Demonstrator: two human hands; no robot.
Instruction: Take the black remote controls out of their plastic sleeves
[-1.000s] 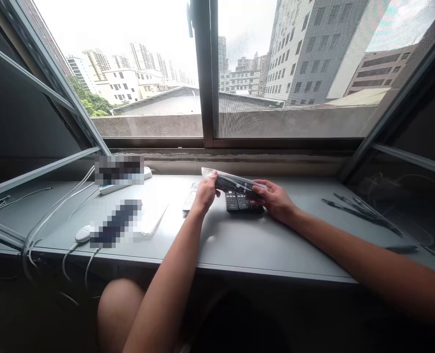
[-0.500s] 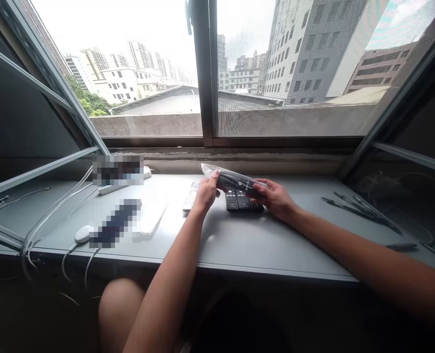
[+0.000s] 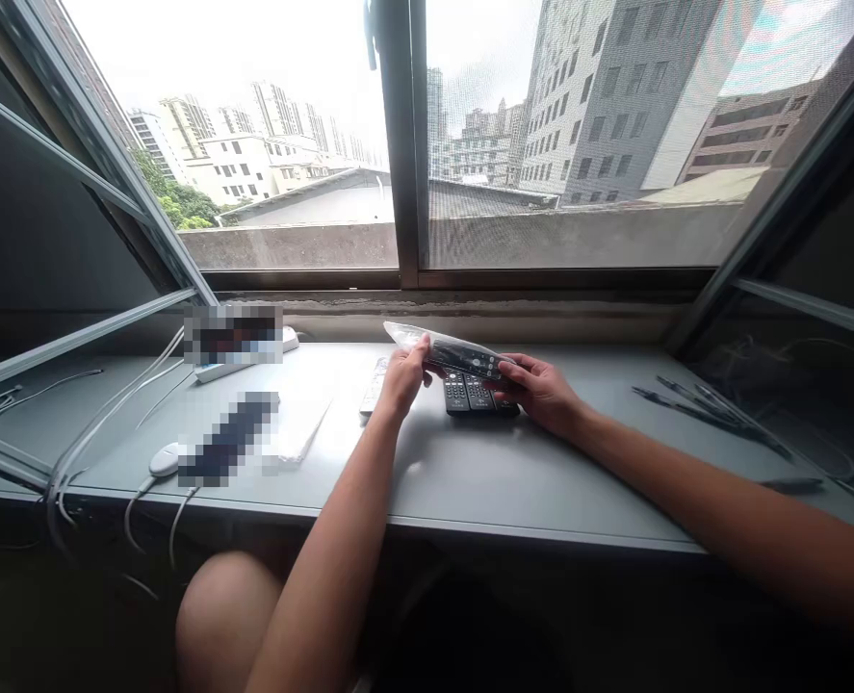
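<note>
A wide window is filling the background, and a pale grey desk is running beneath it. On the left of the desk a white power strip is lying near the sill, partly blurred out, with a flat white packet resting nearer the front edge. Dark, slender pen-like items are lying well apart on the right.

Between the two hands a clear plastic sleeve is being held above the desk, and a black remote control is showing inside it. The remote's body is spanning the space from the left fingers to the right fingers, its right end partly covered by them. Behind and below it, a row of black remote controls is lying on the desk, and a white remote control is resting just beside the left hand.

Compared with half a second ago, the sleeve's loose end is reaching farther left past the left hand, while both hands are keeping nearly the same places.

The left hand is pinching the sleeve, thumb on top and fingers curling beneath. The right hand is closing around the other end, leaving little gap.
</note>
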